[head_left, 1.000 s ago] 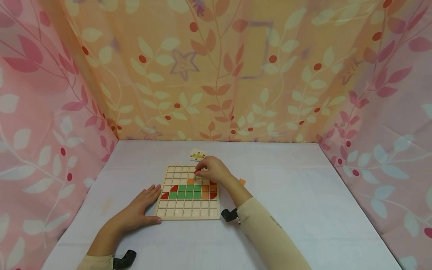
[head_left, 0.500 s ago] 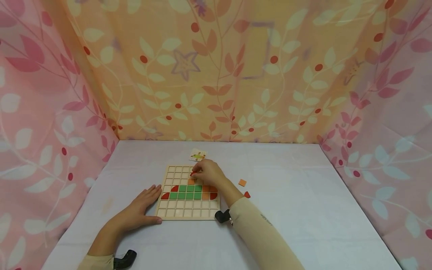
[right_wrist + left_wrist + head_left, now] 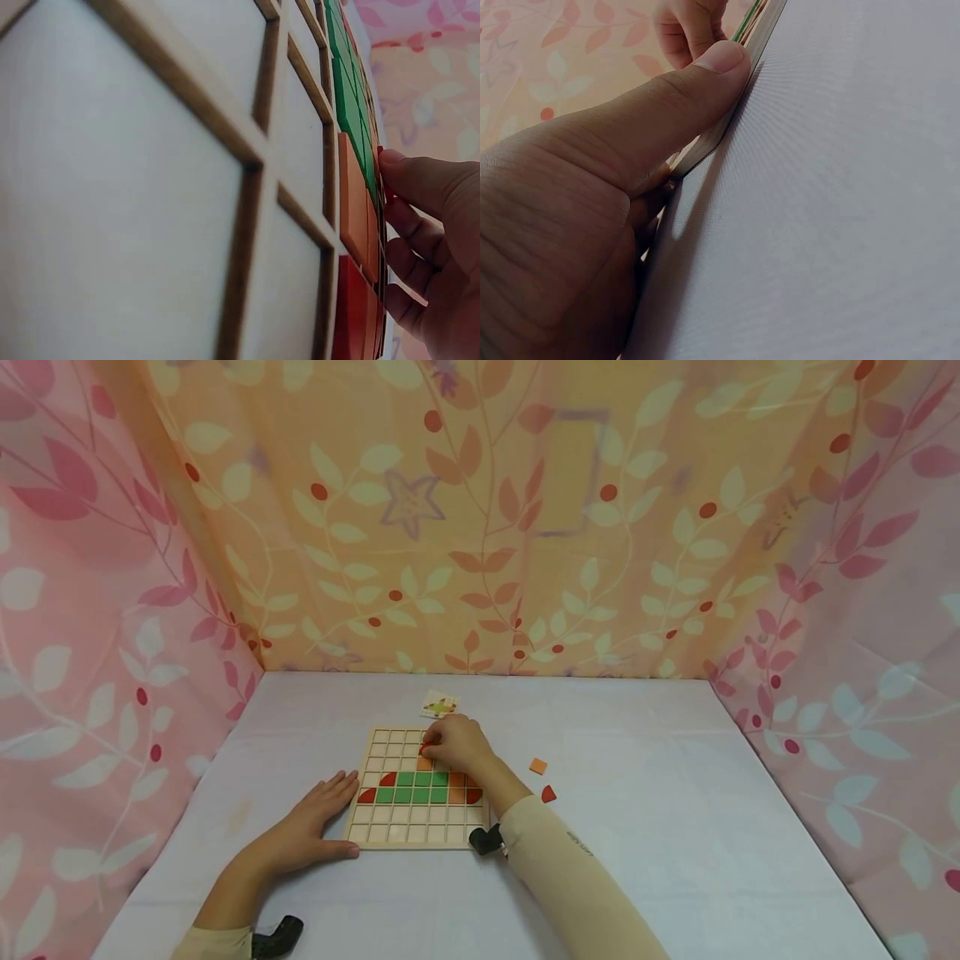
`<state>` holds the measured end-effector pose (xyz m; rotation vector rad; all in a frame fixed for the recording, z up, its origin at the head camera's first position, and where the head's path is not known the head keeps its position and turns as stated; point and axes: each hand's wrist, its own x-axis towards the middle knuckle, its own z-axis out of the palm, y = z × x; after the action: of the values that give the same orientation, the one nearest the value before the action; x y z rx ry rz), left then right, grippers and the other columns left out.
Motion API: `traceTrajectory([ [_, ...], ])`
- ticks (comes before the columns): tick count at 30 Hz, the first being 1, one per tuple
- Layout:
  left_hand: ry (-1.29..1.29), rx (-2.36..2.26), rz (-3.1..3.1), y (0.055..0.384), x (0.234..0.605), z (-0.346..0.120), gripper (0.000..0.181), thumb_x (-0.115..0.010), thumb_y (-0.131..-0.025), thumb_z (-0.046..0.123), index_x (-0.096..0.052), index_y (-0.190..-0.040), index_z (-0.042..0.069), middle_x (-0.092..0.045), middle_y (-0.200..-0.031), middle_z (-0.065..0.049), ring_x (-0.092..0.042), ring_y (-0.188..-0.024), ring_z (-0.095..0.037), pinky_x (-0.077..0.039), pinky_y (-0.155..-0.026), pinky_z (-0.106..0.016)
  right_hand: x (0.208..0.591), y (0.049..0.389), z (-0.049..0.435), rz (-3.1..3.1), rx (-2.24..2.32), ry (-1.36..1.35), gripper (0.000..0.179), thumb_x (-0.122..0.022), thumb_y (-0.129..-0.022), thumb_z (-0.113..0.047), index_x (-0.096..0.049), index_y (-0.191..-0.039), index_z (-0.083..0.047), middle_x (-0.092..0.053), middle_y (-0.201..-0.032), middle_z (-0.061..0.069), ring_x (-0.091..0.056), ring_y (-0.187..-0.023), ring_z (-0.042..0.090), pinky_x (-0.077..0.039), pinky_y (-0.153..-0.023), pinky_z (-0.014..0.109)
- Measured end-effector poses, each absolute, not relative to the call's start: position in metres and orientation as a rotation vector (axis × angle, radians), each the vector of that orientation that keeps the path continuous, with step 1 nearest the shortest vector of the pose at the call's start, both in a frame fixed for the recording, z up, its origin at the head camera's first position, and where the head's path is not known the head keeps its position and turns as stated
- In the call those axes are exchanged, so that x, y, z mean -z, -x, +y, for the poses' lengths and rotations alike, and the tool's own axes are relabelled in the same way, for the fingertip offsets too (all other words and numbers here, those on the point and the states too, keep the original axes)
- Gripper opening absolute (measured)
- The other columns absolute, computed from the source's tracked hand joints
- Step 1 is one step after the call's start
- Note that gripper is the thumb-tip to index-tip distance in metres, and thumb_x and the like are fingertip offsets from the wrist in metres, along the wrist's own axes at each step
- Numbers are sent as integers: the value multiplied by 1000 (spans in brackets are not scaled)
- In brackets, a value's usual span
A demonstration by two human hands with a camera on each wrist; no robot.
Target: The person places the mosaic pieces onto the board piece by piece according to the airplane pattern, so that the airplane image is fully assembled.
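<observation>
A wooden grid board [image 3: 408, 835] lies on the white table. Green square tiles [image 3: 402, 795] fill its middle, with orange tiles [image 3: 456, 787] to their right and red rounded tiles [image 3: 367, 795] at the ends. My right hand [image 3: 461, 745] pinches a small red tile [image 3: 424, 749] between thumb and fingers, right at the cell behind a lone orange tile [image 3: 424, 764]. The hand covers the board's far right part. My left hand [image 3: 318, 818] lies along the board's left side, fingers straight; in the left wrist view its thumb [image 3: 724, 58] rests against the board's edge.
Right of the board lie a loose orange square tile [image 3: 537, 766] and a red rounded tile [image 3: 549, 793]. A small picture card [image 3: 439, 703] lies behind the board. Patterned cloth walls [image 3: 480, 568] enclose the table at the back and both sides.
My right hand has moved slightly left with the red tile, down to the cell behind the lone orange tile. The loose red tile at right has come into view. My left hand stays put.
</observation>
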<state>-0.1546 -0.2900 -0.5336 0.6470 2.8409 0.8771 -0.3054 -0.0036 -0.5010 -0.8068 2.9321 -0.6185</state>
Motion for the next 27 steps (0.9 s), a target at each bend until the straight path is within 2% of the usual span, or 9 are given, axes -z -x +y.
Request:
traceTrajectory([
  [8,-659,-876,2846,155,534,-290,115,-80,-74,66,-33,-160,5,-27,-169,-9,-16,-157,-38,11,-117,-7,501,306,-4,2908,637,785,20,-80,-88,-41,-81,-103,-29,-76,-99,-14,-67,-104,14,-51,-98,46],
  [17,-657,-891,2842,154,534,-290,113,-81,-75,63,-34,-160,5,-27,-169,-9,-16,-157,-39,10,-121,-12,503,309,-2,2877,668,861,15,-80,-88,-40,-82,-100,-30,-75,-98,-18,-67,-103,11,-52,-94,45],
  [22,-667,-887,2855,154,535,-291,113,-82,-75,63,-34,-159,4,-27,-169,-10,-17,-157,-40,11,-117,-8,502,309,0,2852,680,919,15,-79,-90,-37,-82,-102,-28,-76,-103,-16,-67,-105,11,-53,-93,42],
  [27,-662,-882,2858,155,534,-292,114,-83,-74,61,-34,-160,5,-28,-169,-10,-17,-157,-39,11,-115,-5,499,309,3,2829,678,941,16,-77,-93,-33,-82,-107,-26,-77,-109,-12,-66,-111,14,-52,-96,42],
])
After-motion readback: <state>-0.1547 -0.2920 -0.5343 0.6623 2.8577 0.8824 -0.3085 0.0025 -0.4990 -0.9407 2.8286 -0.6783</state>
